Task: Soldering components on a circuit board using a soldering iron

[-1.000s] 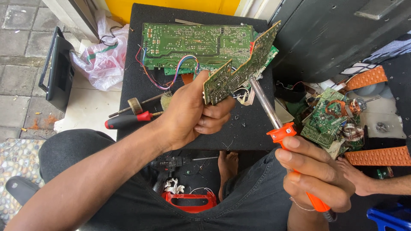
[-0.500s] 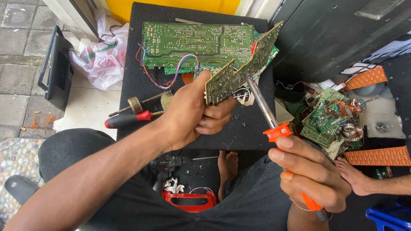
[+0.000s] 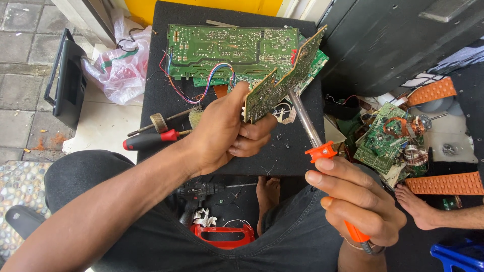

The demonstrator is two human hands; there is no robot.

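My left hand (image 3: pixel 224 133) is closed around the lower end of a small green circuit board (image 3: pixel 282 75), thumb pressed on the near face and the other fingers (image 3: pixel 254 138) curled under and behind it. The board stands tilted, rising up and to the right from my grip, above the black mat (image 3: pixel 161 100).

My right hand (image 3: pixel 360 204) is wrapped tight around the orange handle of a soldering iron (image 3: pixel 322 151), all fingers folded in with no gap I can see. The metal shaft runs up and to the left from my fist, and its tip meets the underside of the small board just beside my left fingertips; the exact contact spot is hidden behind the board's edge.

A large green circuit board (image 3: pixel 227 50) lies flat on the mat behind the one I hold, with coloured wires (image 3: pixel 201 90) looping off its near edge. Left of my left hand, a red and black screwdriver (image 3: pixel 151 139) lies on the mat edge, with a small brush (image 3: pixel 161 121) just above it. To the right, well apart from my hands, a heap of board scraps (image 3: pixel 388 141) sits on the floor. A bare foot (image 3: pixel 418 206) of another person shows near my right hand. A drill (image 3: pixel 201 194) lies below between my knees.
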